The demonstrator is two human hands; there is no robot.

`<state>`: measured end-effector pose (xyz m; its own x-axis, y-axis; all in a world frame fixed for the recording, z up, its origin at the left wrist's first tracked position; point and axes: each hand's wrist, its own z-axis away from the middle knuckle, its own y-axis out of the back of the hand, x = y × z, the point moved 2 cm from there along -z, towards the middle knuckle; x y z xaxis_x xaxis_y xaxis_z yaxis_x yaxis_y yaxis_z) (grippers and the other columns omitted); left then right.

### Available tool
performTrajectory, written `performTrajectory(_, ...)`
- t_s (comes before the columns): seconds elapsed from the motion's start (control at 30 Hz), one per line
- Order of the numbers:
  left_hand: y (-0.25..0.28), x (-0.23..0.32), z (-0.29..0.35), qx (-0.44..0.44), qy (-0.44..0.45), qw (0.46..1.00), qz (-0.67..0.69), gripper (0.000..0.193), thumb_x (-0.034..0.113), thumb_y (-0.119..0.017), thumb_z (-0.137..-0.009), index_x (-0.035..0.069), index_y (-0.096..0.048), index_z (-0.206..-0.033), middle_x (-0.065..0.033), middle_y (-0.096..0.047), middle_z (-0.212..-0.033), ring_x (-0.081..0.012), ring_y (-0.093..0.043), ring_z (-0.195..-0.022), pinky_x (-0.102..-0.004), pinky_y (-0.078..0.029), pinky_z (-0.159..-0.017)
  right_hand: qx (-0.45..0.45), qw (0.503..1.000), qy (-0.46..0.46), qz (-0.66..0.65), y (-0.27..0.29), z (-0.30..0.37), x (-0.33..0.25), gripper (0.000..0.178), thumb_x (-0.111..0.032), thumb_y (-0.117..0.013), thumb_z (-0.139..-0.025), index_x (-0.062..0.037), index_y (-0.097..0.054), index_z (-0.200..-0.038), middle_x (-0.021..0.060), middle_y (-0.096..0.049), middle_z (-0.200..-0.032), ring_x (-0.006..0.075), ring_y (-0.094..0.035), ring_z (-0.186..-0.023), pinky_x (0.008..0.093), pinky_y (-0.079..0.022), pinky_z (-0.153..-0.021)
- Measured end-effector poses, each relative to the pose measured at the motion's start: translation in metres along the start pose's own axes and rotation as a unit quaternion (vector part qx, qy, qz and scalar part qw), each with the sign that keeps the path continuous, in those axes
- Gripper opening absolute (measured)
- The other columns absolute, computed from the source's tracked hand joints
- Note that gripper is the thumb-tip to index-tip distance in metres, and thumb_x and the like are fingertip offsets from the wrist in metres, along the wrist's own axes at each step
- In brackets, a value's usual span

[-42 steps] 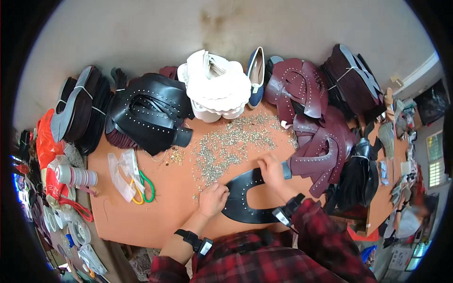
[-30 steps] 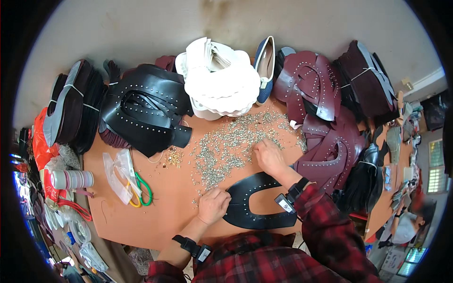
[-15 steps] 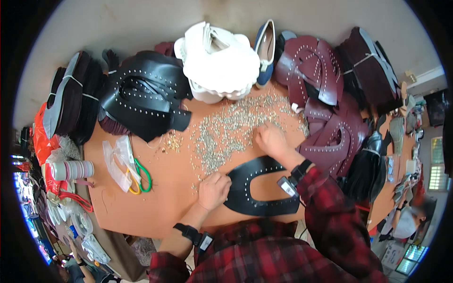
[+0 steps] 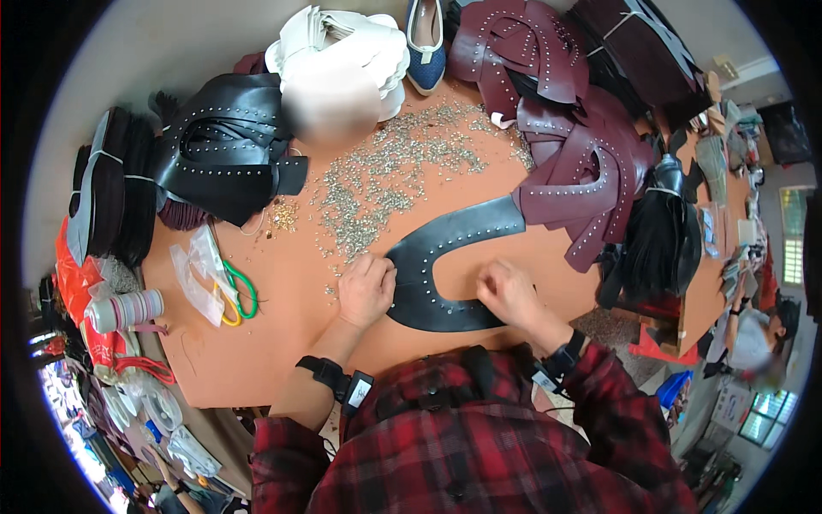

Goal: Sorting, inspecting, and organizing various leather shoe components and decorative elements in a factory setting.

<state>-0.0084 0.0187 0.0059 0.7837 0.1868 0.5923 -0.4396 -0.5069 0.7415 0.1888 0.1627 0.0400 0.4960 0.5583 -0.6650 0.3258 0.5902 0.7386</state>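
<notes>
A black U-shaped leather shoe upper lies flat before me, with a row of silver studs along its inner curve. My left hand is closed at the upper's left edge, thumb and fingertips on the leather. Over the lower arm of the U, my right hand is pinched, fingertips close to the leather; whatever is between them is too small to make out. Loose silver studs are scattered across the table beyond the upper.
Studded black uppers are heaped at the back left, studded maroon uppers at the right. White pieces and a blue shoe stand at the back. Green-and-yellow-handled scissors lie left. A person is at far right.
My right hand has come back from the loose studs to the lower arm of the black upper. My left hand stays by its left edge. The view has shifted.
</notes>
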Motion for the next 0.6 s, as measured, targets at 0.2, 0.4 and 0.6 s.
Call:
performTrajectory(0.2, -0.003, 0.0, 0.003, -0.01, 0.005, 1.0, 0.023, 0.01, 0.008, -0.064, -0.072, 0.008, -0.055, -0.077, -0.0077, -0.053, -0.076, -0.0265, -0.055, -0.07, -0.0363, -0.044, -0.059, 0.057, 0.995, 0.043, 0.064, -0.036, 0.042, -0.006, 0.008, -0.005, -0.059, -0.071, -0.0027, -0.053, -0.077, 0.013, -0.053, -0.076, 0.0312, -0.057, -0.071, 0.0396, -0.047, -0.065)
performTrajectory(0.4, -0.001, -0.001, 0.001, 0.001, -0.014, 1.0, 0.021, 0.01, 0.009, -0.063, -0.072, 0.009, -0.055, -0.078, -0.007, -0.052, -0.074, -0.0258, -0.055, -0.069, -0.036, -0.045, -0.061, 0.091, 0.991, 0.021, 0.092, -0.045, 0.041, -0.012, 0.008, -0.006, -0.059, -0.072, -0.0023, -0.053, -0.076, 0.0131, -0.054, -0.077, 0.032, -0.057, -0.072, 0.0405, -0.048, -0.064)
performTrajectory(0.6, 0.004, -0.002, -0.003, -0.054, 0.058, 0.994, 0.073, 0.02, 0.008, -0.064, -0.071, 0.007, -0.059, -0.09, -0.0107, -0.057, -0.084, -0.0293, -0.057, -0.079, -0.0388, -0.047, -0.068, 0.176, 0.981, -0.087, -0.007, -0.019, 0.038, -0.015, 0.009, -0.008, -0.06, -0.072, -0.002, -0.056, -0.077, 0.0131, -0.057, -0.086, 0.0297, -0.058, -0.075, 0.0373, -0.048, -0.067)
